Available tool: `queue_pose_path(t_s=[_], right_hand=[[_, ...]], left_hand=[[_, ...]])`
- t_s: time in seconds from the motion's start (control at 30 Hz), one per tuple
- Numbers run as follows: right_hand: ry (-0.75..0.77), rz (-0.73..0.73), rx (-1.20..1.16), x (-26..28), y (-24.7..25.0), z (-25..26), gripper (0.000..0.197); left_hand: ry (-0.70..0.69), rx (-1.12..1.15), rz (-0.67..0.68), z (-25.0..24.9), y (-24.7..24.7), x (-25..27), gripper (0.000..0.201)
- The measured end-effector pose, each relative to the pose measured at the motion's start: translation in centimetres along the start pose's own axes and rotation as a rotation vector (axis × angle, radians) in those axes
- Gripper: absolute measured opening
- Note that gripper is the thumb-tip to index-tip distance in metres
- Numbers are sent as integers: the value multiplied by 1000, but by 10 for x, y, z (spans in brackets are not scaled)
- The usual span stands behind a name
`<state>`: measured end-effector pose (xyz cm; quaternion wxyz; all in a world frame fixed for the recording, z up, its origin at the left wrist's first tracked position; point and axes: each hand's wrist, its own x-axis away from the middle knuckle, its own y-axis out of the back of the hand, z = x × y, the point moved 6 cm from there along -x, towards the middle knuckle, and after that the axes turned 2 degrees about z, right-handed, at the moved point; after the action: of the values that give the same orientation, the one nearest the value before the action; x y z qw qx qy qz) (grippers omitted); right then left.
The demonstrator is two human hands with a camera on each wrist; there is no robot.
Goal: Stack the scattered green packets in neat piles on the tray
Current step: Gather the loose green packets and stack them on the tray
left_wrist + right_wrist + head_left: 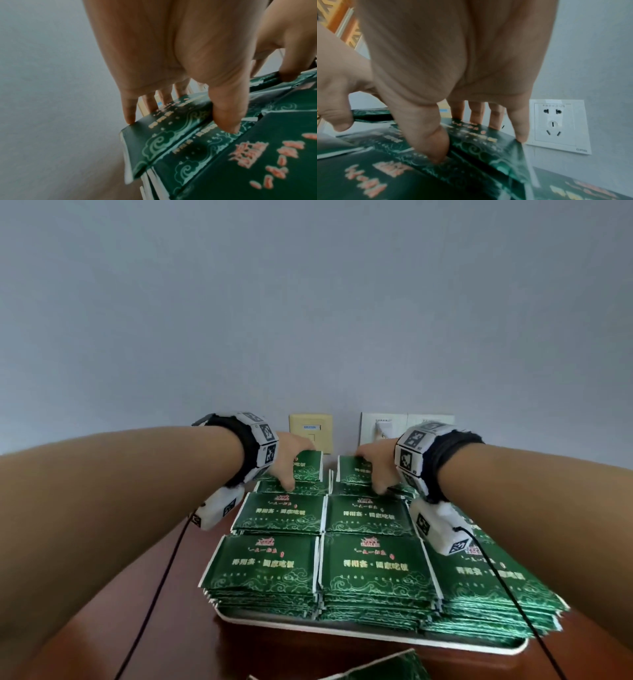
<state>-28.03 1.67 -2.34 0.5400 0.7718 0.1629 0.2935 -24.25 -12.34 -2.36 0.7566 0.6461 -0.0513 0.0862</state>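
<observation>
Green packets stand in several piles on a white tray. At the tray's far left, my left hand grips a bunch of green packets, thumb on the near edge and fingers over the far edge. The left wrist view shows that left hand pinching the bunch above the pile below. Beside it, my right hand grips a second bunch the same way. In the right wrist view, the right hand spans that bunch.
The tray sits on a brown wooden table against a grey wall with a beige wall plate and a white socket close behind the far piles. A loose green packet lies in front of the tray. Wrist cables hang down.
</observation>
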Motion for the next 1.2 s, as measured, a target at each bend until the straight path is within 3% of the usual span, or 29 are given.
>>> queue_pose_path(t_s=[0.3,0.5,0.57,0.63,0.83,1.07,1.2], right_hand=[[50,-51,-54,-2,-5,3,78],[36,-49,-64,11,2,-5,63],[32,-66,-95,26,4,-7,53],[15,-130,-150,46,7,-7,55],[24,-139,-160,114,-2,10,55],[56,-166,-181,185,-19,32,44],[66,-142,-184,213,-37,48,35]], left_hand=[[-36,35,52,-13,-7,-9,91],[-29,14,15,-14,0,11,82],[-38,4,-8,-18,3,24,79],[-49,7,-14,-21,4,38,80],[-102,-8,-41,-53,0,99,72],[-163,75,-36,-100,-17,176,36],[-162,50,43,-118,-41,208,33]])
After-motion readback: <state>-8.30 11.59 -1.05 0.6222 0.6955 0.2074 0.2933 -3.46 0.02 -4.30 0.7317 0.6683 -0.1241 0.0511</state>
